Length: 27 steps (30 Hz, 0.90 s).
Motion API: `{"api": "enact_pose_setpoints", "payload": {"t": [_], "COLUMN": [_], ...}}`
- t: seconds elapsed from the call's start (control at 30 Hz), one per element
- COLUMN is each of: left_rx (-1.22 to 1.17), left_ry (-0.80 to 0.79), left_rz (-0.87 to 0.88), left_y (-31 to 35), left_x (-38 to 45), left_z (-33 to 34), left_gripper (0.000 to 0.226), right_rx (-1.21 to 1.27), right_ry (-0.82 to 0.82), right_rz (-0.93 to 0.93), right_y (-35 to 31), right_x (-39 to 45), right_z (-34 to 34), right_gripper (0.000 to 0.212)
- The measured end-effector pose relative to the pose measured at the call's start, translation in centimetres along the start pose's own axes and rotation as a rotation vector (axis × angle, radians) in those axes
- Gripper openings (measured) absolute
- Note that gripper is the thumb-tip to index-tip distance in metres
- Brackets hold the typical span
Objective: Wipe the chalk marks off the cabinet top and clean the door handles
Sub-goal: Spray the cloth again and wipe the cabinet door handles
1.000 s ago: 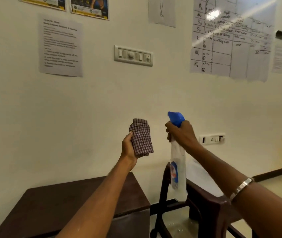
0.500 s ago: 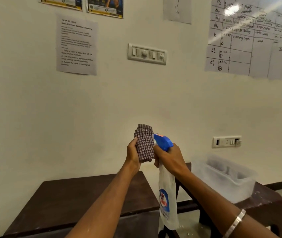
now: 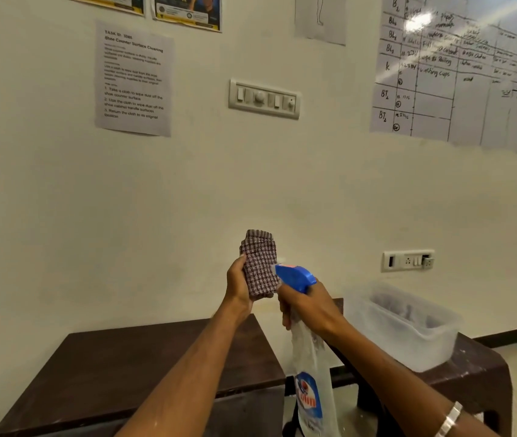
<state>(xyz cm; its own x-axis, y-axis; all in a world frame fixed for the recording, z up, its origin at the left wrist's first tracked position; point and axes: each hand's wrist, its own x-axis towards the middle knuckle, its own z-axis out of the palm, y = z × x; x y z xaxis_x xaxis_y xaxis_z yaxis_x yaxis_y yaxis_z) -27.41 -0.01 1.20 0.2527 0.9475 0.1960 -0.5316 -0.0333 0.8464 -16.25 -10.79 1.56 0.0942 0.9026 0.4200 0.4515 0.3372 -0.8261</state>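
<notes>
My left hand (image 3: 237, 287) holds a folded brown-and-white checked cloth (image 3: 258, 263) upright in front of the wall. My right hand (image 3: 309, 307) grips the neck of a clear spray bottle (image 3: 312, 383) with a blue trigger head (image 3: 295, 275). The nozzle points at the cloth and nearly touches it. Below my arms is the dark brown cabinet top (image 3: 118, 367). The cabinet's door handles are out of sight.
A dark plastic stool (image 3: 477, 376) stands to the right with a translucent plastic tub (image 3: 408, 329) on it. The wall behind carries a switch panel (image 3: 264, 98), a socket (image 3: 407, 260), a printed sheet (image 3: 133, 78) and a handwritten chart (image 3: 452, 67).
My right hand has brought the spray bottle leftward until its nozzle sits at the cloth. The view has shifted, and the tub on the stool now shows.
</notes>
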Motion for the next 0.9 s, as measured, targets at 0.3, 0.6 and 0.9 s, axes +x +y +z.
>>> {"api": "enact_pose_setpoints", "payload": {"t": [0.3, 0.6, 0.9], "left_rx": [0.006, -0.021, -0.003], "left_ry": [0.007, 0.034, 0.029], "left_rz": [-0.001, -0.003, -0.026], "left_y": [-0.3, -0.4, -1.1], "left_x": [-0.1, 0.0, -0.3], "left_z": [-0.3, -0.2, 0.0], "left_gripper": [0.039, 0.040, 0.044], "right_rx": [0.019, 0.007, 0.007], "right_ry": [0.108, -0.055, 0.073], "right_rz": [0.062, 0.074, 0.016], "right_y": [1.3, 1.7, 1.1], "right_x": [-0.4, -1.8, -0.9], "right_z": [-0.6, -0.2, -1.0], "right_gripper": [0.016, 0.014, 0.009]}}
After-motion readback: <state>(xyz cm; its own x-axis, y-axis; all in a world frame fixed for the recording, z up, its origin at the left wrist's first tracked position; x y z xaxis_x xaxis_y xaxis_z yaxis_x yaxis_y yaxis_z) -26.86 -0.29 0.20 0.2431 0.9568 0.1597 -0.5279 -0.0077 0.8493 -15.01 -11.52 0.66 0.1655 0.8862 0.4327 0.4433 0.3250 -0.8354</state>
